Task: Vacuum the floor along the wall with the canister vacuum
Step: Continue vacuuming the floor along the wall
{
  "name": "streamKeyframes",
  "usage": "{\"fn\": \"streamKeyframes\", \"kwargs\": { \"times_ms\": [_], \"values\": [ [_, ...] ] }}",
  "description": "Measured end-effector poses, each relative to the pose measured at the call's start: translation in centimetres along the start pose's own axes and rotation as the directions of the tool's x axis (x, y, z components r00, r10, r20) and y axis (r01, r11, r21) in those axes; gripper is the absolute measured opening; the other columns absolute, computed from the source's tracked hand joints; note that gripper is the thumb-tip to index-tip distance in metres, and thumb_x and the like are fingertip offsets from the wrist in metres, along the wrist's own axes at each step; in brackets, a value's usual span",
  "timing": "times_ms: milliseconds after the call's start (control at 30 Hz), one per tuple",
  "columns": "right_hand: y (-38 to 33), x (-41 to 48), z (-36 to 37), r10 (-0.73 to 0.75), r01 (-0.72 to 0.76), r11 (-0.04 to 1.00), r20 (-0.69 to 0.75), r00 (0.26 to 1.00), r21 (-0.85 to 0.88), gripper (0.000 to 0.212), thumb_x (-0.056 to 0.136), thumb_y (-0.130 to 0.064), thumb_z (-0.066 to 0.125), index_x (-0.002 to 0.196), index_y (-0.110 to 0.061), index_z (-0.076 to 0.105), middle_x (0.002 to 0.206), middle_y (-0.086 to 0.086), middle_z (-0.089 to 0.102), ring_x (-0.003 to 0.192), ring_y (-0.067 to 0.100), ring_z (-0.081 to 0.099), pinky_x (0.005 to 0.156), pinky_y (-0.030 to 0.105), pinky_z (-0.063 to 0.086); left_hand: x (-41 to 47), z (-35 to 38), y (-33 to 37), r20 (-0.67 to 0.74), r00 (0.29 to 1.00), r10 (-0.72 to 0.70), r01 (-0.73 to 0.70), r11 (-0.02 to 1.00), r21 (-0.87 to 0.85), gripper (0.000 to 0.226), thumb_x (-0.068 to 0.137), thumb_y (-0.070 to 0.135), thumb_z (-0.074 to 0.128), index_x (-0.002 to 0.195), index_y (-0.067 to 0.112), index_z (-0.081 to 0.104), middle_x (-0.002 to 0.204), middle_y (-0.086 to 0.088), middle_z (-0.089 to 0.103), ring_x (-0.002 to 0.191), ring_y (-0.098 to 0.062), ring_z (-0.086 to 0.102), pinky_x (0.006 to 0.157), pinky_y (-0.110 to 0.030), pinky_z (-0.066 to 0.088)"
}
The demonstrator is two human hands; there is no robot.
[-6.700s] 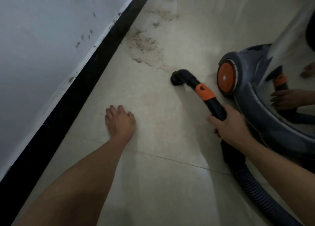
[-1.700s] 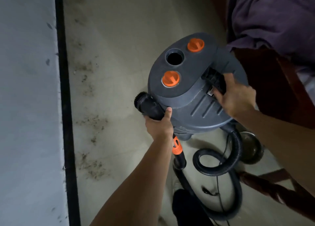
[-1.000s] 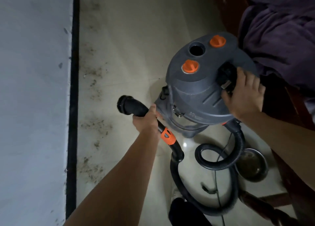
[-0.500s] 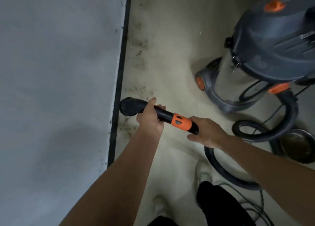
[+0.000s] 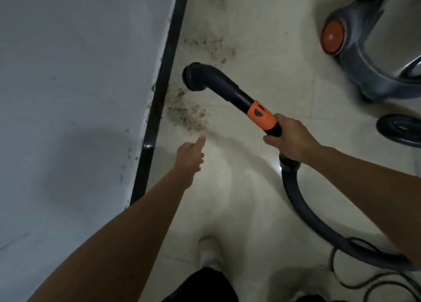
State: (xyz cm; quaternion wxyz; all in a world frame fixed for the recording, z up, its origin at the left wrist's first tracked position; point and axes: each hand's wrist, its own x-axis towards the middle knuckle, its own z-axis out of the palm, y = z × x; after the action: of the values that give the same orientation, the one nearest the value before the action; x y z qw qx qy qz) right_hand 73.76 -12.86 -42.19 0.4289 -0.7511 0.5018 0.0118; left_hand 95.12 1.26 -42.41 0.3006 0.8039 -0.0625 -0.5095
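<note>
Canister vacuum (image 5: pixel 373 58) stands upper right, well apart from the wall (image 5: pixel 79 96). Its brush nozzle (image 5: pixel 193 76) hangs near the black skirting (image 5: pixel 164 78), beside the dirt patch (image 5: pixel 189 117). The left hand (image 5: pixel 189 156) has let go, fingers loose. The right hand (image 5: pixel 289 140) alone grips the wand, so one-handed sweeping looks ready.

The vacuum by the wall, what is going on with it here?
A person is vacuuming the floor along the wall. The right hand grips the wand behind its orange collar, pointing the brush nozzle toward the dirt beside the black baseboard. The left hand holds nothing and reaches toward the same dirt. The canister stands at upper right.
</note>
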Motion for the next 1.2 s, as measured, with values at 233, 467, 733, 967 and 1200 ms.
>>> {"fn": "streamKeyframes", "kwargs": {
  "times_ms": [233, 467, 733, 967, 1200],
  "values": [
    [9.9, 4.5, 6.8, -0.082, 0.069, 0.993, -0.132, 0.988, -0.099, 0.021, 0.078, -0.018, 0.071, 0.087, -0.017, 0.053, 0.067, 0.0, 0.057, 0.063, 0.019, 0.056, 0.055, 0.029, 0.04, 11.9, -0.5, -13.2, -0.033, 0.959, 0.28, -0.191, 0.73, 0.656, 0.045, 0.096, 0.043, 0.052, 0.117, 0.004, 0.058, 0.117, -0.015, 0.058, 0.108, -0.031, 0.055, 0.091, -0.036, 0.042],
    [18.0, 5.2, 8.9, -0.028, 0.016, 0.999, -0.244, 0.969, -0.049, 0.021, 0.074, -0.012, 0.073, 0.072, -0.017, 0.053, 0.058, 0.006, 0.061, 0.041, 0.012, 0.062, 0.045, 0.029, 0.048, 18.5, 0.4, -21.4, -0.112, 0.768, 0.63, -0.256, 0.463, 0.849, 0.046, 0.094, 0.026, 0.058, 0.128, -0.005, 0.052, 0.139, -0.027, 0.045, 0.128, -0.041, 0.042, 0.102, -0.05, 0.039],
    [19.1, -1.0, 11.8, 0.011, -0.03, 0.993, -0.166, 0.986, -0.115, 0.019, 0.072, -0.017, 0.074, 0.071, -0.02, 0.056, 0.058, 0.001, 0.061, 0.049, 0.017, 0.06, 0.048, 0.029, 0.046, 19.5, 1.6, -23.1, -0.214, 0.682, 0.699, -0.27, 0.513, 0.815, 0.047, 0.096, 0.02, 0.049, 0.132, -0.009, 0.049, 0.143, -0.031, 0.04, 0.136, -0.044, 0.034, 0.113, -0.051, 0.028],
    [18.2, 0.5, 13.2, 0.061, -0.095, 0.992, -0.338, 0.939, -0.087, 0.022, 0.073, -0.021, 0.074, 0.071, -0.022, 0.052, 0.062, 0.002, 0.06, 0.058, 0.022, 0.06, 0.053, 0.031, 0.043, 20.2, 2.1, -23.5, -0.233, 0.655, 0.718, -0.289, 0.523, 0.802, 0.054, 0.092, 0.027, 0.04, 0.133, -0.007, 0.048, 0.144, -0.029, 0.04, 0.137, -0.042, 0.034, 0.113, -0.049, 0.027],
    [15.2, 1.9, 16.2, -0.034, -0.005, 0.985, -0.221, 0.975, -0.174, 0.023, 0.074, -0.024, 0.074, 0.071, -0.023, 0.051, 0.062, -0.002, 0.058, 0.057, 0.015, 0.057, 0.049, 0.029, 0.037, 20.0, 0.6, -24.2, -0.142, 0.647, 0.749, -0.33, 0.443, 0.834, 0.061, 0.094, 0.037, 0.032, 0.137, -0.003, 0.047, 0.147, -0.026, 0.039, 0.138, -0.039, 0.035, 0.111, -0.048, 0.031]
  ]
}}
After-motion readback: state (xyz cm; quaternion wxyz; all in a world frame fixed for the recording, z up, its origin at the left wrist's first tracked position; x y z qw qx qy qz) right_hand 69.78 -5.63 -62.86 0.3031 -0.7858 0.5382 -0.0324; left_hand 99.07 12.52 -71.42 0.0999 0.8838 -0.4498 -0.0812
